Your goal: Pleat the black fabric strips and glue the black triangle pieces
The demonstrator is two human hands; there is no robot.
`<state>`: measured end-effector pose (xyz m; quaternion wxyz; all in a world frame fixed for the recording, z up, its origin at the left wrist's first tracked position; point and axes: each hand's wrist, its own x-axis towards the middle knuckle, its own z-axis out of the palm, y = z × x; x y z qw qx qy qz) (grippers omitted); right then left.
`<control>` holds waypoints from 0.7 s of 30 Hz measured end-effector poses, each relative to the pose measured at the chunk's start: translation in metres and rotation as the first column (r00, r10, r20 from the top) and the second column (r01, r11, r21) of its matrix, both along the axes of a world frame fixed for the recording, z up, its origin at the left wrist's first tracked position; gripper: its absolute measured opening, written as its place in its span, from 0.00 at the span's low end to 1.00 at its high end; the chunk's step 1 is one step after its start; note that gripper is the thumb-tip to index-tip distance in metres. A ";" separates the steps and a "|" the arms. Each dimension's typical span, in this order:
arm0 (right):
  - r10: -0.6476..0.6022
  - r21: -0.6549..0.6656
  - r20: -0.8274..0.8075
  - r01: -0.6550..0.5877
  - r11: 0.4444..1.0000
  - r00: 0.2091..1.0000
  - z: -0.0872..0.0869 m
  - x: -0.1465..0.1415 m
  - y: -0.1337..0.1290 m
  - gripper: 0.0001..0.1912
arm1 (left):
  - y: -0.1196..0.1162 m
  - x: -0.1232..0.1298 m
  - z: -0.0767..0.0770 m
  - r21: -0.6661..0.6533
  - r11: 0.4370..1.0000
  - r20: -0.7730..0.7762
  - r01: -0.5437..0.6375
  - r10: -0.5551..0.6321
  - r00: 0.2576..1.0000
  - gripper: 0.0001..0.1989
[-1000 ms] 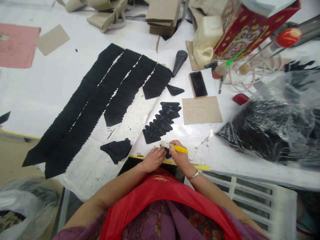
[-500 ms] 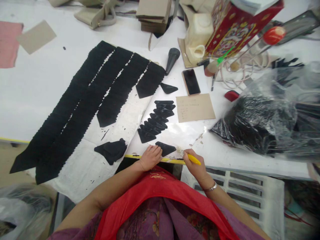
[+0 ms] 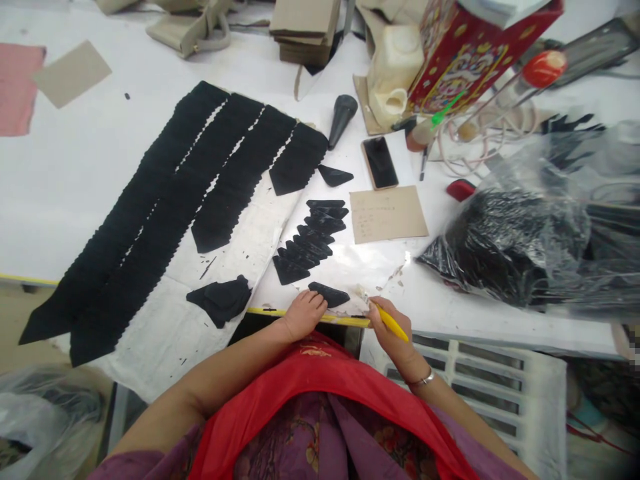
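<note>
At the front edge of the table lies a small black pointed piece [image 3: 329, 294], flat and shiny. The fingers of my left hand [image 3: 306, 313] lie stretched over its left end, pressing down from above; the thumb is hidden. My right hand [image 3: 393, 330] is closed round the yellow handle of a brush [image 3: 393, 321], whose pale bristles point up and left, just right of the piece and apart from it. Behind the piece, several similar black pieces [image 3: 305, 250] overlap in a slanted row. A loose stack of black pieces [image 3: 220, 300] sits left of my left hand.
Long overlapping rows of black pieces [image 3: 150, 193] cover a white cloth [image 3: 165, 333] on the left. A phone [image 3: 380, 163], a cardboard card [image 3: 389, 213], a black cone [image 3: 343, 120] and a jug [image 3: 397, 67] stand or lie beyond. A plastic bag [image 3: 520, 233] bulges at right.
The brush in my right hand has swung: its handle slants more steeply and its bristles now show farther from the hand. My left hand stays on the black piece.
</note>
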<state>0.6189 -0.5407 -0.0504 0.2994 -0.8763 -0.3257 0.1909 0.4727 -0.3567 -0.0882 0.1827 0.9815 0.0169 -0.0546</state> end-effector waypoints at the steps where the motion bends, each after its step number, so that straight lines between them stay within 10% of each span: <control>1: 0.013 0.031 -0.011 -0.012 0.999 1.000 -0.001 -0.002 0.000 0.17 | 0.000 0.001 0.000 -0.036 0.998 -0.033 -0.051 0.049 0.998 0.11; 7: 0.124 0.096 -0.002 -0.123 0.988 0.992 -0.030 -0.027 0.022 0.18 | 0.009 0.010 0.004 -0.178 0.939 -0.178 -0.293 0.262 0.948 0.11; 21: 0.145 -0.003 0.267 -0.150 0.989 0.953 -0.059 -0.017 0.017 0.12 | -0.013 0.009 0.009 0.049 0.998 -0.097 -0.046 0.051 0.994 0.08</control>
